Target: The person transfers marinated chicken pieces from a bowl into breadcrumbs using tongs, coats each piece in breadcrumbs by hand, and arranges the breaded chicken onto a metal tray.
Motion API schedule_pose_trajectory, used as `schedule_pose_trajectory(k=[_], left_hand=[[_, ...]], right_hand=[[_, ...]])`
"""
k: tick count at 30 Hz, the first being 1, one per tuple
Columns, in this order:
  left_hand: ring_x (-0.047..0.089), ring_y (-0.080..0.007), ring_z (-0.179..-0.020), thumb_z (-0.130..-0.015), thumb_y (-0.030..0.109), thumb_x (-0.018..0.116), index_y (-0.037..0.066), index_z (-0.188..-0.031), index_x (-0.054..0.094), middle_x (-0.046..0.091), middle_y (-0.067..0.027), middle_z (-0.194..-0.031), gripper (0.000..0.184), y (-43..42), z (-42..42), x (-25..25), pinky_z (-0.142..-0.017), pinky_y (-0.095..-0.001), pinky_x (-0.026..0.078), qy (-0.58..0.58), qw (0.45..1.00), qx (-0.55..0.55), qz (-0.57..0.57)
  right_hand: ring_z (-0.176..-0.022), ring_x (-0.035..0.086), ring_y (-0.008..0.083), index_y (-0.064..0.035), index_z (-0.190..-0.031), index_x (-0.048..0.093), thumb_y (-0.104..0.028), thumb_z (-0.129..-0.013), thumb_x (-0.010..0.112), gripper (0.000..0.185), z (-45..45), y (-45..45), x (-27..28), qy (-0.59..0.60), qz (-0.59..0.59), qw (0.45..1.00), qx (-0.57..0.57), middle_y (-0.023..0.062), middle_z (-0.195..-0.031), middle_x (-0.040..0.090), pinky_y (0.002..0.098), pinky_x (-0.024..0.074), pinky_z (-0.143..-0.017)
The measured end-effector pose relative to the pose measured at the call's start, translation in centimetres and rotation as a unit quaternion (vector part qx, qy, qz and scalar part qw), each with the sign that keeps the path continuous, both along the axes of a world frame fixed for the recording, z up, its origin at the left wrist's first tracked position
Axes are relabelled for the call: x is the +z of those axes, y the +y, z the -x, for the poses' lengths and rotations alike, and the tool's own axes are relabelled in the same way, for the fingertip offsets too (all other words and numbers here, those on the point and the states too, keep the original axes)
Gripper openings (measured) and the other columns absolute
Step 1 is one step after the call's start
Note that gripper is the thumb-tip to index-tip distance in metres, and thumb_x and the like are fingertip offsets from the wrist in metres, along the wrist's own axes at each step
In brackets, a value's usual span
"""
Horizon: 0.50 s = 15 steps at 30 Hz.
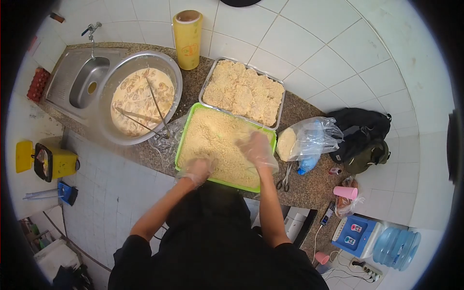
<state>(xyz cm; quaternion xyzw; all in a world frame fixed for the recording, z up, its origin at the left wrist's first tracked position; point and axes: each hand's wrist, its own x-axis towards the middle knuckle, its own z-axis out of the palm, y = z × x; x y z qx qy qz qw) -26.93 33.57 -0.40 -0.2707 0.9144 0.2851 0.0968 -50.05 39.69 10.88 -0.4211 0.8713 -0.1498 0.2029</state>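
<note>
A green-rimmed tray (178, 153) full of pale crumbs (212, 130) lies on the granite counter in front of me. My left hand (199, 167), in a clear plastic glove, is in the crumbs at the tray's near left part. My right hand (254, 147), gloved too, is over the crumbs on the right side. Both hands are smeared by motion, and their fingers cannot be made out. Behind the tray, a metal tray (207, 79) holds several crumb-coated pieces (243, 92). To the left, a large metal bowl (177, 82) holds pieces in creamy liquid with tongs (155, 99) in it.
A yellow roll (187, 41) stands behind the bowl, beside the wall. The sink (89, 82) is at the far left. Right of the tray lie scissors (285, 180), a plastic bag (309, 137) and a black bag (360, 130). A water dispenser (355, 237) is at the lower right.
</note>
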Motion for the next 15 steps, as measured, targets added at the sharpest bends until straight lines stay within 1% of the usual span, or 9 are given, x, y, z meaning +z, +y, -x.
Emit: schedule_pose_trajectory(k=[2, 4, 5, 7, 8, 10, 11, 14, 15], left_hand=[[0.071, -0.0423, -0.102, -0.097, 0.039, 0.063, -0.002, -0.113, 0.072, 0.071, -0.0285, -0.113, 0.046, 0.1, 0.9, 0.6, -0.087, -0.0499, 0.057, -0.028, 0.995, 0.081, -0.06], [0.071, -0.0443, -0.098, -0.096, 0.041, 0.061, 0.003, -0.11, 0.074, 0.072, -0.028, -0.106, 0.043, 0.4, 1.2, -0.5, -0.087, -0.052, 0.056, -0.062, 0.992, 0.091, -0.066], [0.07, -0.0452, -0.096, -0.096, 0.043, 0.06, 0.005, -0.109, 0.075, 0.072, -0.0278, -0.103, 0.043, 0.6, 1.4, -0.7, -0.087, -0.0531, 0.055, -0.079, 0.99, 0.096, -0.07], [0.071, -0.0448, -0.095, -0.093, 0.042, 0.066, 0.001, -0.104, 0.075, 0.073, -0.0274, -0.102, 0.044, 1.4, 2.6, -0.7, -0.086, -0.0534, 0.056, -0.044, 0.994, 0.066, -0.08], [0.071, -0.0446, -0.094, -0.091, 0.042, 0.069, -0.002, -0.101, 0.075, 0.073, -0.0272, -0.101, 0.045, 1.7, 3.3, -0.4, -0.085, -0.0535, 0.056, -0.027, 0.995, 0.052, -0.083], [0.071, -0.0454, -0.092, -0.09, 0.037, 0.069, -0.003, -0.1, 0.075, 0.073, -0.0281, -0.099, 0.041, 3.0, 5.5, -5.0, -0.085, -0.0536, 0.056, 0.013, 0.993, 0.031, -0.112], [0.071, -0.0458, -0.091, -0.089, 0.034, 0.07, -0.004, -0.099, 0.075, 0.073, -0.0285, -0.097, 0.04, 3.5, 6.3, -6.7, -0.085, -0.0537, 0.056, 0.033, 0.991, 0.019, -0.127], [0.071, -0.0429, -0.097, -0.091, 0.027, 0.065, -0.003, -0.105, 0.072, 0.072, -0.0284, -0.102, 0.034, 3.1, 6.9, -3.9, -0.088, -0.0521, 0.055, 0.174, 0.971, 0.029, -0.163], [0.07, -0.0423, -0.099, -0.092, 0.026, 0.063, -0.002, -0.108, 0.071, 0.072, -0.0276, -0.105, 0.033, 2.8, 6.9, -2.2, -0.091, -0.0514, 0.054, 0.205, 0.973, 0.045, -0.091]], right_hand=[[-0.096, 0.071, 0.0445, 0.0048, -0.105, 0.073, -0.047, -0.082, 0.078, 0.057, -0.6, 0.2, -0.2, -0.016, 0.006, 0.999, 0.03, 0.0324, -0.098, 0.072, 0.0485, 0.0557, -0.087], [-0.107, 0.07, 0.0433, 0.0048, -0.119, 0.071, -0.05, -0.085, 0.076, 0.065, -0.9, 1.4, -1.3, -0.046, 0.028, 0.998, 0.04, 0.0332, -0.108, 0.072, 0.0467, 0.0534, -0.098], [-0.112, 0.069, 0.0427, 0.0055, -0.127, 0.066, -0.05, -0.085, 0.075, 0.07, -1.2, 2.2, -1.8, -0.073, -0.008, 0.997, 0.005, 0.0335, -0.114, 0.07, 0.0457, 0.0522, -0.101], [-0.122, 0.066, 0.0414, 0.0069, -0.141, 0.057, -0.05, -0.087, 0.075, 0.081, -1.8, 4.2, -2.9, -0.123, -0.078, 0.987, -0.06, 0.0342, -0.125, 0.068, 0.0437, 0.0497, -0.106], [-0.124, 0.065, 0.0408, 0.0087, -0.143, 0.054, -0.051, -0.088, 0.075, 0.084, -2.5, 5.1, -4.8, -0.16, -0.065, 0.982, -0.083, 0.0338, -0.128, 0.067, 0.0431, 0.0492, -0.107], [-0.128, 0.063, 0.0396, 0.0125, -0.147, 0.047, -0.051, -0.089, 0.074, 0.09, -4.2, 6.1, -9.4, -0.234, -0.038, 0.963, -0.132, 0.0331, -0.133, 0.065, 0.0417, 0.0483, -0.108], [-0.129, 0.062, 0.0395, 0.0142, -0.147, 0.046, -0.049, -0.089, 0.075, 0.09, -4.3, 6.1, -9.5, -0.246, -0.009, 0.957, -0.152, 0.0329, -0.134, 0.064, 0.041, 0.0477, -0.109], [-0.129, 0.062, 0.0378, 0.0165, -0.146, 0.045, -0.042, -0.09, 0.076, 0.087, -3.7, 5.3, -9.2, -0.255, 0.083, 0.943, -0.195, 0.0314, -0.136, 0.064, 0.0391, 0.0468, -0.11], [-0.128, 0.063, 0.0364, 0.0152, -0.146, 0.046, -0.039, -0.091, 0.075, 0.083, -2.6, 5.0, -9.0, -0.239, 0.112, 0.944, -0.197, 0.0305, -0.136, 0.064, 0.0387, 0.047, -0.11]])
